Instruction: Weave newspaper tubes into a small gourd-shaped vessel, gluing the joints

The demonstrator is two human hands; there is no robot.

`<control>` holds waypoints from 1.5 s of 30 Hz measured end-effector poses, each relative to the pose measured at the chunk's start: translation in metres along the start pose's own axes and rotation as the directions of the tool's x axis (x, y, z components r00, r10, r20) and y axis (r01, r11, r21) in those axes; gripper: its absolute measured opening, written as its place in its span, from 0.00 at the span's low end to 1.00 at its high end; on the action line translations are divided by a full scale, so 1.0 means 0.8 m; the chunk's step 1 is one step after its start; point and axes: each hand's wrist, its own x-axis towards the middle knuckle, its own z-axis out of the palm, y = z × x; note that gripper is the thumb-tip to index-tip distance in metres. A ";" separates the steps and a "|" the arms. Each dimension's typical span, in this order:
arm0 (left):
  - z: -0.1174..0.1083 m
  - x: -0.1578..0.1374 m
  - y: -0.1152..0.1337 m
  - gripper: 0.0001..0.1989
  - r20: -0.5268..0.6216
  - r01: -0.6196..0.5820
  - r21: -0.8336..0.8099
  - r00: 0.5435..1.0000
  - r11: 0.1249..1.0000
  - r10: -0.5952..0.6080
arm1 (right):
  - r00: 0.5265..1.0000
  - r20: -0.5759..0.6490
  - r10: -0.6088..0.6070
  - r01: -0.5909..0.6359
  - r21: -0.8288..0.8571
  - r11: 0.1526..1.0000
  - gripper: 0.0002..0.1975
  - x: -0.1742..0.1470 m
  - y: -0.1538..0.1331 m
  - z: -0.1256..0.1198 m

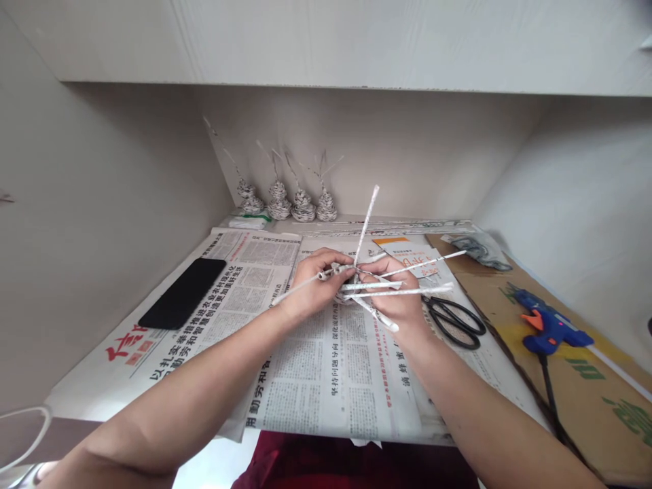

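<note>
Both hands meet over the newspaper around a small weaving of rolled paper sticks (367, 221). Several of its white, printed sticks fan out upward, to the right and toward me. My left hand (322, 277) is closed on its left side, thumb and fingers pinching near the centre. From the right, my right hand (394, 288) grips the same piece, its fingertips close to those of the left. Fingers cover most of the woven middle. Black-handled scissors (456, 320) lie just right of my right hand.
Newspaper (290, 380) covers the table, with a black phone (182, 293) at left. Several woven gourd-shaped pieces (304, 206) stand at the back beside long paper sticks (407, 227). A blue glue gun (555, 329) rests on cardboard (509, 299) at right. A shelf edge overhangs.
</note>
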 end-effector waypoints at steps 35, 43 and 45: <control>-0.008 0.003 -0.003 0.14 0.132 -0.007 -0.086 0.991 0.996 0.018 | 0.903 0.180 0.391 -0.427 0.486 0.762 0.13 0.005 -0.001 0.009; 0.002 0.002 -0.009 0.15 -0.141 0.079 -0.010 0.987 0.997 -0.079 | 0.933 0.096 0.346 -0.354 0.406 0.842 0.10 -0.003 -0.004 0.010; 0.003 0.000 -0.011 0.18 -0.139 0.073 0.029 0.988 0.997 -0.069 | 0.972 0.071 0.222 -0.233 0.331 0.914 0.08 -0.006 -0.005 0.010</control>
